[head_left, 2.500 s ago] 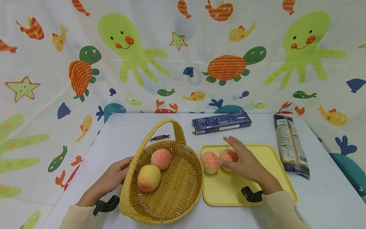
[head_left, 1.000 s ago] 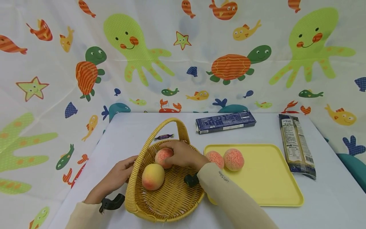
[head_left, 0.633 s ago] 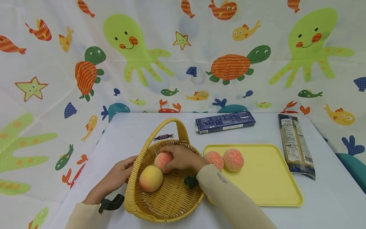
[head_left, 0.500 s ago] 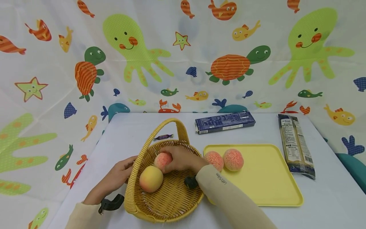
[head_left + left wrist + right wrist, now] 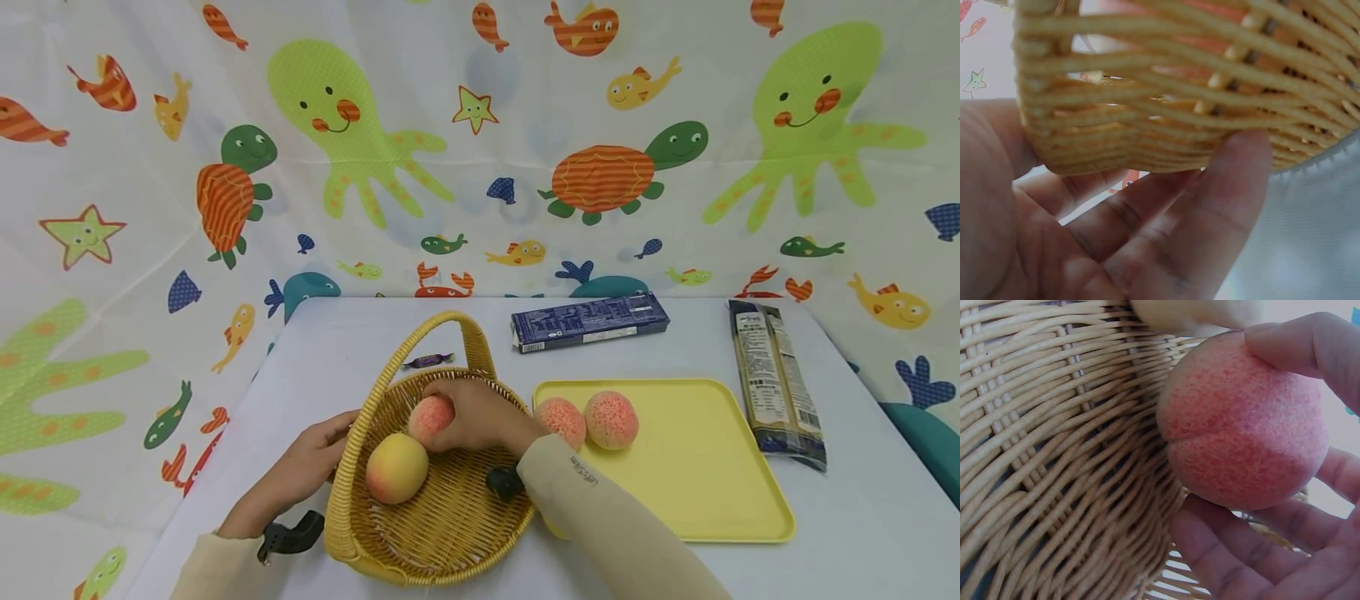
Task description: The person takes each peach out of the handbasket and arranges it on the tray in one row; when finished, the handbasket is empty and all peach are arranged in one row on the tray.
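Note:
In the head view my right hand (image 5: 476, 414) reaches into the yellow wicker basket (image 5: 465, 533). It grips a pink speckled peach (image 5: 431, 422); the right wrist view has its thumb on top of this peach (image 5: 1244, 425) and fingers below. Beside it in the basket lies a yellow peach (image 5: 397, 468) with a reddish patch. My left hand (image 5: 303, 467) holds the basket's left side from outside, partly hidden behind the handle. Close up in the left wrist view, one fingertip presses the basket weave (image 5: 1122, 112) while other fingers pass behind it.
Right of the basket lies a yellow tray (image 5: 697, 500) with two pink peaches (image 5: 611, 420) at its left. A blue box (image 5: 591, 322) and a purple-wrapped candy (image 5: 428, 361) lie behind. A long clear-and-dark food packet (image 5: 776, 383) lies far right. Patterned cloth hangs behind the table.
My right hand has moved left from a peach on the tray into the basket and taken hold of the pink peach there. Over the last half second little differs. My left hand stays on the basket.

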`<state>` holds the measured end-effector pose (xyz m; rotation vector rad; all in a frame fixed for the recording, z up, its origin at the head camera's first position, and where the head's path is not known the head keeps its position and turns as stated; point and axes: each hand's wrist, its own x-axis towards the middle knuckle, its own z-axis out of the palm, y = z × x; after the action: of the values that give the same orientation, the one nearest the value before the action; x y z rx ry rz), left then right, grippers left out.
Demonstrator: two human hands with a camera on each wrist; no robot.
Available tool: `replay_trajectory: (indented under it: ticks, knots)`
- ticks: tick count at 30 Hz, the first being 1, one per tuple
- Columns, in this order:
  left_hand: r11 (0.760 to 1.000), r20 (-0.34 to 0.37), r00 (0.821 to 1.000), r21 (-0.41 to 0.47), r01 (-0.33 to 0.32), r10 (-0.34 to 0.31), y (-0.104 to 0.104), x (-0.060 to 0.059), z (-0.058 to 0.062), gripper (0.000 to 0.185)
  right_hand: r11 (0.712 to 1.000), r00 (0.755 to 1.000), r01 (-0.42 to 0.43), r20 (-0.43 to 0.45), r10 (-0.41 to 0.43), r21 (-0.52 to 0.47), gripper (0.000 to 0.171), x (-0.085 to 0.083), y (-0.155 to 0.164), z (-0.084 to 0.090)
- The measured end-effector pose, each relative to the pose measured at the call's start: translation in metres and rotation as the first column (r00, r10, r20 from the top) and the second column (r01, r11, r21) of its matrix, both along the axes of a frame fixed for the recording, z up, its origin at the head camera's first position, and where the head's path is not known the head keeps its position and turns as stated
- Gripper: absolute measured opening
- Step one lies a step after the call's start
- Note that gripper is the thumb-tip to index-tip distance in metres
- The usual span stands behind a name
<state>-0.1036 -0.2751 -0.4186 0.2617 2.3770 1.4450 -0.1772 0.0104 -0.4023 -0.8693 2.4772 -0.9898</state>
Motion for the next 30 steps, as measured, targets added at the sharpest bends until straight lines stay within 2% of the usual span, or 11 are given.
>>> replay_trajectory:
  ticks: [9, 20, 30]
  knots:
    - [1.0, -0.005, 1.0, 0.005, 0.006, -0.006, -0.001, 0.0, -0.001, 0.055, 1.0, 1.0, 0.02, 0.006, -0.02, -0.022, 0.066, 0.005, 0.023, 0.015]
    - [1.0, 0.0, 1.0, 0.019, 0.01, -0.01, -0.001, 0.0, -0.002, 0.054, 0.985, 0.993, 0.076, 0.099, -0.061, -0.158, 0.065, 0.018, 0.064, 0.036]
    - [1.0, 0.007, 1.0, 0.015, 0.001, -0.001, -0.001, -0.001, -0.002, 0.054, 0.964, 0.989, 0.138, 0.086, -0.122, -0.225, 0.063, 0.03, 0.106, 0.043]
